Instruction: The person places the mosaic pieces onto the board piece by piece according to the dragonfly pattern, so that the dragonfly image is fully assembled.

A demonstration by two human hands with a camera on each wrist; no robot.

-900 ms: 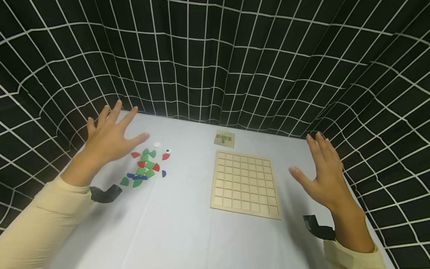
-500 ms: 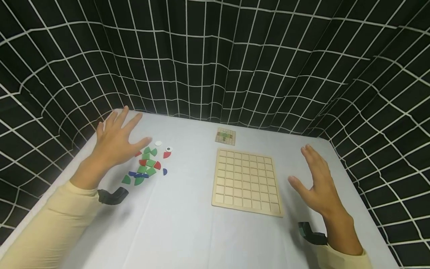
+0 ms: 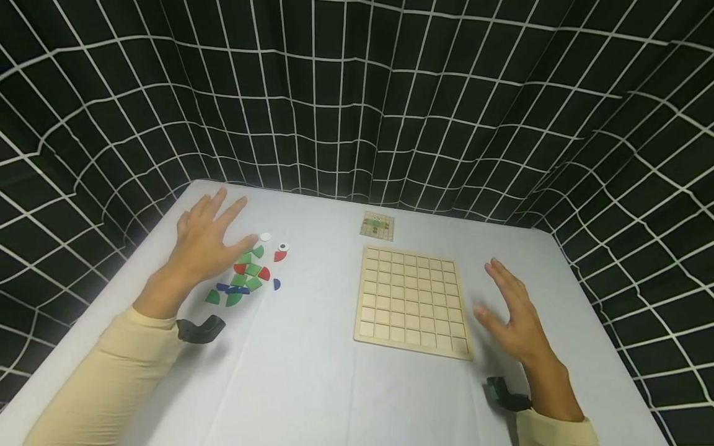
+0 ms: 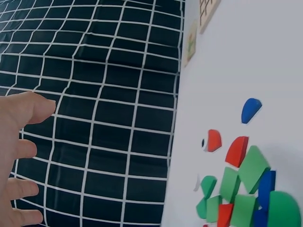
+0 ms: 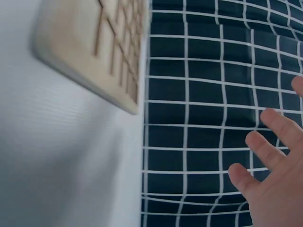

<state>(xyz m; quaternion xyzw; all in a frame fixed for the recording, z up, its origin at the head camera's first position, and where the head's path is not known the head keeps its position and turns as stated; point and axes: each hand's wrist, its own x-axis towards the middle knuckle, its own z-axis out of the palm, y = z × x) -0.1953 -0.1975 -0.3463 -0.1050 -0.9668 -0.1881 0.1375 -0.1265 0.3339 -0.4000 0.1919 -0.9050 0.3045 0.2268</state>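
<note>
My left hand (image 3: 203,244) hovers over the left side of the table with fingers spread, holding nothing. Its thumb overlaps a loose cluster of flat pieces in the head view: green pieces (image 4: 253,169), red quarter-rounds (image 3: 264,273), blue half-rounds (image 3: 276,284) and a white disc (image 3: 265,237). A small white eye piece with a dark dot (image 3: 283,246) lies by a red piece. On the right, my right hand (image 3: 515,322) hangs in the air beside the wooden grid board (image 3: 413,300), its fingers extended and nothing in them. The board's squares hold no coloured pieces.
A small pattern card (image 3: 377,226) lies behind the board, showing a green and red figure on a grid. The white table (image 3: 312,384) is enclosed at the back and sides by a black curtain with white grid lines (image 3: 334,124). Black wrist mounts (image 3: 202,329) hang below both hands.
In the head view, both hands have moved inward and lower, the left toward the pieces and the right toward the board. The pieces and board stay put.
</note>
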